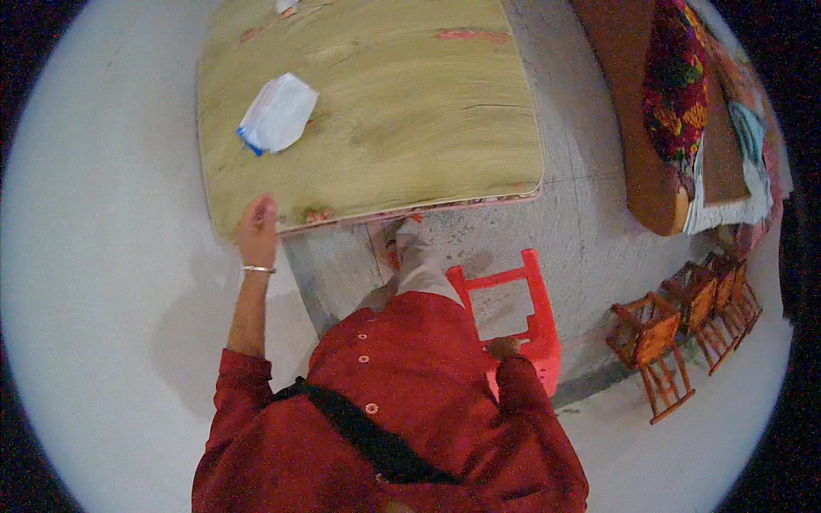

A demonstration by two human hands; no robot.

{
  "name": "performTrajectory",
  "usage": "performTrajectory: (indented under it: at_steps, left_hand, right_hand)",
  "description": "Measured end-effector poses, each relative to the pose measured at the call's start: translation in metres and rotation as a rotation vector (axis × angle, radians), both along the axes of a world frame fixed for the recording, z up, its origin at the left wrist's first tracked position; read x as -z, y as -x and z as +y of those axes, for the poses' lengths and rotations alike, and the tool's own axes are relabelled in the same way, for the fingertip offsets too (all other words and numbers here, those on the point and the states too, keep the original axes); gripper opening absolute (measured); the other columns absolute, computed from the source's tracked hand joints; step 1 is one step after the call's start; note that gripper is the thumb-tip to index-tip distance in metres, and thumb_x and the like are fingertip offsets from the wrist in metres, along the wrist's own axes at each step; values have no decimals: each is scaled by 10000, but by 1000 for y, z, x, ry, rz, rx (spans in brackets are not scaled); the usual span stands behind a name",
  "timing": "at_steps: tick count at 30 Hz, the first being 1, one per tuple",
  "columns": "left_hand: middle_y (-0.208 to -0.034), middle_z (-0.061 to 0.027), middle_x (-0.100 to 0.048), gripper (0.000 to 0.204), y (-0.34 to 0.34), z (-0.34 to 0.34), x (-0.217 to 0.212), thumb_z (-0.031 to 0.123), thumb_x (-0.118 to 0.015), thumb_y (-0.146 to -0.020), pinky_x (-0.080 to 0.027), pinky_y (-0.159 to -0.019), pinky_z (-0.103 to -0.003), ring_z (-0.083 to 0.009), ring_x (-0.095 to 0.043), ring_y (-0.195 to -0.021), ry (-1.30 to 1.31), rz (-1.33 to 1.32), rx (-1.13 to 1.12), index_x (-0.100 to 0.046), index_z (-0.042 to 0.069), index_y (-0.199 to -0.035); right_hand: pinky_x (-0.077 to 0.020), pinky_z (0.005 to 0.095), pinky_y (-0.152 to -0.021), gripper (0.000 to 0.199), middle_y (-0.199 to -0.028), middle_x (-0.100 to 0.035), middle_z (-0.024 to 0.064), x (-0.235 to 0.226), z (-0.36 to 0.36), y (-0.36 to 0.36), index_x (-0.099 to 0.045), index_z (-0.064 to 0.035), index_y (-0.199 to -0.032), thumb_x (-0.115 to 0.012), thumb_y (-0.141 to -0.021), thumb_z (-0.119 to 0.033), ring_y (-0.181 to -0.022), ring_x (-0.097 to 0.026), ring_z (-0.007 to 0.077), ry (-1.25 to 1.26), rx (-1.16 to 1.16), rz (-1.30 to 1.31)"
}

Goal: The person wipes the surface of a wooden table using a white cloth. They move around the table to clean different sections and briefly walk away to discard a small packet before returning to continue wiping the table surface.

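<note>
My left hand (258, 231) is raised at the near left corner of a greenish-yellow mattress (410, 111), beside a pale wall. Its fingers look loosely bent and somewhat blurred, with nothing seen in them. Low on the right, my right hand (505, 345) is closed on a red plastic stool (547, 329) beside my hip. The sleeve and the stool's frame hide part of that grip. On the mattress lies a white packet (280, 113) with a blue edge.
Several small brown wooden chairs (654, 338) stand on the right. Beyond them is a brown wooden piece of furniture (633, 128) with a dark patterned cloth (676, 81) over it. Grey floor (573, 205) runs between it and the mattress.
</note>
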State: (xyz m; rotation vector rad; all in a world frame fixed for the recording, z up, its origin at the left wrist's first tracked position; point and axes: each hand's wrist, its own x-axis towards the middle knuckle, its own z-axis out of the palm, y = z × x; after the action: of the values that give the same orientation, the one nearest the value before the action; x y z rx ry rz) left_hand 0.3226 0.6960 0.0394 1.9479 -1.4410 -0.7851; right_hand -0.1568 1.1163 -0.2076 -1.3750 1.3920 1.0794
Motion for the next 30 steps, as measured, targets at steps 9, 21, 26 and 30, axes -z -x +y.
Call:
performTrajectory:
  at_steps: [9, 21, 26, 30]
  left_hand:
    - [-1270, -115, -495, 442, -56, -85, 12, 208, -540, -900, -412, -929, -317, -189, -488, -1117, 159, -172, -73, -452, 24, -1292]
    - [-1279, -120, -491, 491, -58, -161, 37, 327, -449, -944, -379, -946, -314, -199, -486, -1124, -29, -68, -4, -413, -2, -1306]
    - [-1300, -128, -476, 507, -85, -174, 48, 330, -431, -952, -363, -977, -330, -208, -462, -1170, -31, -79, 130, -384, -6, -1329]
    - [-1324, -129, -455, 493, -94, -185, 53, 306, -430, -956, -377, -977, -321, -208, -471, -1168, 0, -179, 217, -379, -7, -1333]
  right_hand:
    - [-410, 332, -501, 446, -521, -547, 15, 87, 36, -73, -607, -154, -552, -463, -831, -471, -501, -527, 172, 205, 94, -39]
    - [-464, 371, -644, 373, -874, -680, 17, 60, -32, -149, -704, -169, -873, -436, -843, -425, -780, -643, 183, 31, 178, -56]
    - [-453, 371, -678, 352, -895, -680, -5, 90, -24, -189, -690, -167, -935, -431, -864, -394, -803, -637, 167, 269, 368, -57]
    - [-437, 347, -674, 297, -855, -682, -9, 103, -53, -218, -702, -190, -888, -479, -839, -380, -823, -630, 167, -13, 359, -146]
